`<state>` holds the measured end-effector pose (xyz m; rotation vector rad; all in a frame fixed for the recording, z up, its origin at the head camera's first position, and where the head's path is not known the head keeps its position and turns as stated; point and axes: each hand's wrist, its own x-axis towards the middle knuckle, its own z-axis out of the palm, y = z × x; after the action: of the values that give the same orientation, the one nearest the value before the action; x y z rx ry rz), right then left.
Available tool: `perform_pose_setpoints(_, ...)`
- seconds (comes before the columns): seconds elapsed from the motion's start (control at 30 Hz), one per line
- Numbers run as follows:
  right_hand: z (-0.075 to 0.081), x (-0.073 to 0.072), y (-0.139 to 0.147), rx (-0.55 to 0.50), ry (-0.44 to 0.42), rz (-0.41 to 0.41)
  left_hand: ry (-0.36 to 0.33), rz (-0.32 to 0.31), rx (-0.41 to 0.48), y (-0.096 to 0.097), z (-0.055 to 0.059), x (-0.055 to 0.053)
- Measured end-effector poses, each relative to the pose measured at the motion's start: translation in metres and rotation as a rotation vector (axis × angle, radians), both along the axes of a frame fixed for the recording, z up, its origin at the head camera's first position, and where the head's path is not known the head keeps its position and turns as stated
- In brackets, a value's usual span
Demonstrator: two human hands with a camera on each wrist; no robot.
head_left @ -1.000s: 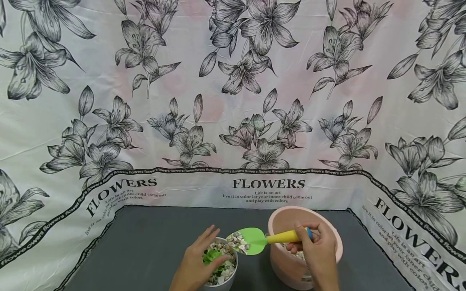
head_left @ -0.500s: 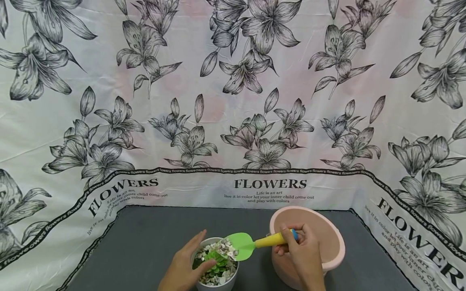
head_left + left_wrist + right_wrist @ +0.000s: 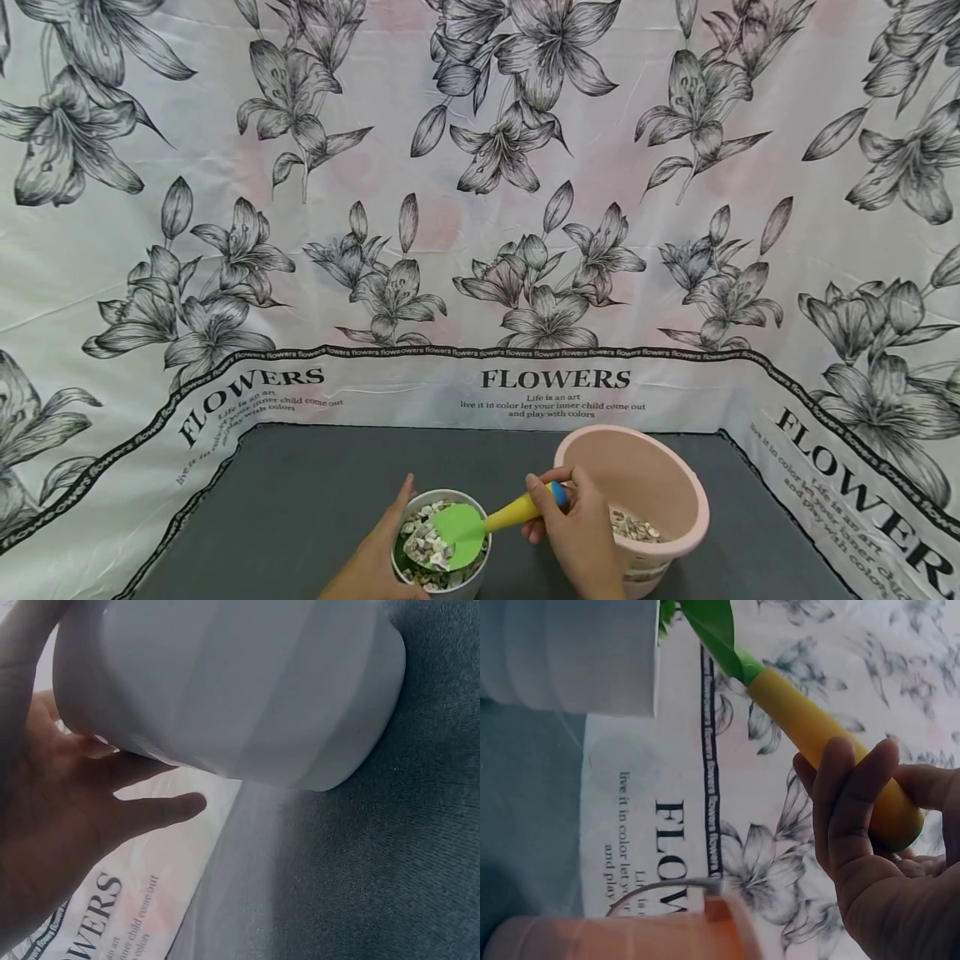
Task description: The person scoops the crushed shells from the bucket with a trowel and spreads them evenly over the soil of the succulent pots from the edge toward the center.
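My right hand [image 3: 579, 533] grips the yellow handle of a small garden trowel [image 3: 459, 533], its blue end showing above the fingers. White pebbles [image 3: 429, 546] lie on the tip half of its green blade, which is over a small white flower pot [image 3: 240, 690]. Pebbles cover the top of that pot, and a green succulent [image 3: 666, 616] shows at its rim in the right wrist view; the blade mostly hides it from above. My left hand [image 3: 375, 554] holds the pot's left side, the thumb at the near rim and some fingers behind the wall, another finger stretched out apart from it.
A larger pink pot [image 3: 671, 500] with pebbles [image 3: 632, 527] at its bottom stands to the right, partly behind my right hand; a thin handle [image 3: 660, 885] shows at its rim. The dark grey table [image 3: 315, 475] is bordered by a floral cloth [image 3: 555, 333].
The trowel has moved left from beside the white pot to over its middle, covering the succulent. My left thumb has gone from over the plant down to the near rim.
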<state>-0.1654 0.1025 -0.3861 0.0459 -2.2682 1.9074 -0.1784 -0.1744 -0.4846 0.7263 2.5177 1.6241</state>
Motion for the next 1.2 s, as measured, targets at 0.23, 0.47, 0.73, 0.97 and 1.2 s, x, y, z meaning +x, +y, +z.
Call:
perform_pose_setpoints(0.23, 0.003, 0.010, -0.013, 0.166, 0.124, 0.152, 0.049, 0.018, -0.010, -0.004, -0.003, 0.000)
perform_pose_setpoints(0.47, 0.005, 0.016, -0.022, 0.290, 0.306, 0.156, 0.157, 0.074, -0.110, -0.012, -0.005, -0.005)
perform_pose_setpoints(0.73, -0.003, 0.013, -0.030, 0.410, 0.727, 0.125, 0.270, 0.070, -0.034, -0.013, -0.012, -0.003)
perform_pose_setpoints(0.97, -0.005, 0.011, -0.033, 0.417, 0.842, 0.173, 0.144, 0.085, -0.095, -0.015, -0.003, 0.000)
perform_pose_setpoints(1.2, -0.008, 0.011, -0.033, 0.411, 0.890, 0.147, 0.072, 0.069, -0.125, -0.026, -0.022, -0.012)
